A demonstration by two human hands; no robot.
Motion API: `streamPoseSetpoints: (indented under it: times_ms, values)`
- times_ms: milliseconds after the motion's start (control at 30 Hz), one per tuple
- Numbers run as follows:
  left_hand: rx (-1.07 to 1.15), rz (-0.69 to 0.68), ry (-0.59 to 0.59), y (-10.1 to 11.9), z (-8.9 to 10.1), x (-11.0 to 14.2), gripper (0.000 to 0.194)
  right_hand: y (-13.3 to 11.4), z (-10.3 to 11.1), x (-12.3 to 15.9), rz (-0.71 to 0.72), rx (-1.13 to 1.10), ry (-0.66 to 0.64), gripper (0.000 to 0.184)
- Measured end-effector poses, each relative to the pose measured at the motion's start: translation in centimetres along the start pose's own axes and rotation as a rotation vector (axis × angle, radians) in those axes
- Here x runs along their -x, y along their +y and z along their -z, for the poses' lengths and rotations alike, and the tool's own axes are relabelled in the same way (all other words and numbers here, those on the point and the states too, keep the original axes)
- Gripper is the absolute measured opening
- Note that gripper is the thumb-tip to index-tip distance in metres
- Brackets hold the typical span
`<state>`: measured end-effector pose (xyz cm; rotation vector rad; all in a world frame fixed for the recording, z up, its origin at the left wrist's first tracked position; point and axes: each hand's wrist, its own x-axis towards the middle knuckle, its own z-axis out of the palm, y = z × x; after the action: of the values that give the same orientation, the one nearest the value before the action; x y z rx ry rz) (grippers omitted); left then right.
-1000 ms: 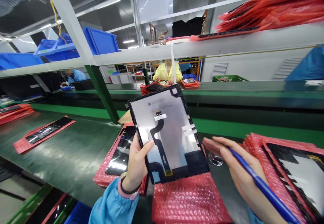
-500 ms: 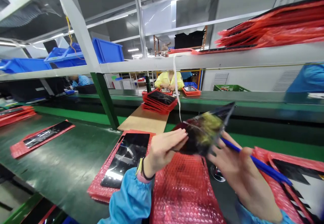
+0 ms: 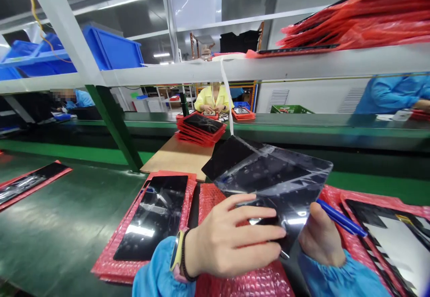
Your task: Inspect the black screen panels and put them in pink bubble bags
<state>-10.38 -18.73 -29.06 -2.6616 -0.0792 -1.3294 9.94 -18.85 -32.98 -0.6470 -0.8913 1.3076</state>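
A glossy black display panel (image 3: 292,167) with clear film on its face is tilted up in front of me. My right hand (image 3: 320,238) grips its lower right edge, thumb on the near side, with a blue pen (image 3: 341,218) sticking out to the right from that hand. Across the panel's lower face, my left hand (image 3: 235,234) lies with its fingers stretched out and spread. Beneath both hands is a red bubble-wrap bag (image 3: 251,283), partly covered. Left of it, another black panel (image 3: 156,212) rests on a red bubble-wrap stack (image 3: 107,265).
To the right lies a panel with a white back (image 3: 399,234) on red wrap. A cardboard sheet (image 3: 168,156) carries a pile of red-wrapped panels (image 3: 199,129). A white shelf beam (image 3: 188,74) crosses overhead, holding blue bins (image 3: 112,48). Co-workers sit across the bench.
The display panel has turned its glossy face toward me and come lower. My left hand has moved from its edge onto its face, fingers spreading. The view has shifted right.
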Motion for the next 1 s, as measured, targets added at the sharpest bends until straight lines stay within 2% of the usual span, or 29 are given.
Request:
streamPoseSetpoints:
  times_ms: [67,133,200,267,300,367,433,533,600,700,767,833,1000]
  values:
    - [0.081,0.064,0.023,0.1,-0.1,0.4,0.011,0.3,0.4,0.0,0.002,-0.043,-0.017,0.018]
    - [0.145,0.223,0.135,0.0,-0.3,1.1,0.017,0.5,0.6,0.1,0.048,-0.069,-0.002,0.018]
    - [0.169,0.467,0.279,-0.2,-0.6,1.6,0.018,0.5,0.6,0.1,0.099,-0.083,0.027,0.020]
    - [0.224,0.758,0.364,-0.5,-0.6,1.9,0.011,0.6,0.8,0.1,0.159,-0.096,0.091,0.027]
    - [0.291,0.897,0.380,-0.7,-0.5,1.8,0.006,0.7,1.0,0.1,0.201,-0.104,0.137,0.031]
    - [0.514,1.108,0.379,-1.4,-0.3,1.7,0.011,1.0,1.4,0.2,0.294,-0.121,0.229,0.038]
    - [0.771,1.206,0.425,-2.2,-0.3,1.5,0.017,1.3,1.6,0.4,0.348,-0.131,0.272,0.039]
    - [1.123,1.211,0.615,-3.2,-0.8,1.2,0.017,1.4,1.2,1.0,0.294,-0.102,0.250,0.032]
    - [1.250,1.178,0.806,-3.5,-1.3,1.2,0.013,1.4,0.7,1.4,0.221,-0.070,0.232,0.029]
    - [1.160,1.161,1.174,-3.2,-1.8,1.1,0.009,1.4,-0.1,1.7,0.129,-0.045,0.212,0.031]
    - [1.036,1.146,1.356,-2.7,-1.7,1.2,0.011,1.3,-0.7,1.6,0.085,-0.043,0.200,0.028]
    - [0.935,1.096,1.434,-2.1,-1.3,1.3,0.011,0.9,-1.5,1.4,0.064,-0.010,0.173,0.027]
    - [0.625,0.939,1.489,-0.8,-0.1,1.3,0.007,0.2,-3.8,1.8,0.143,0.326,0.004,0.062]
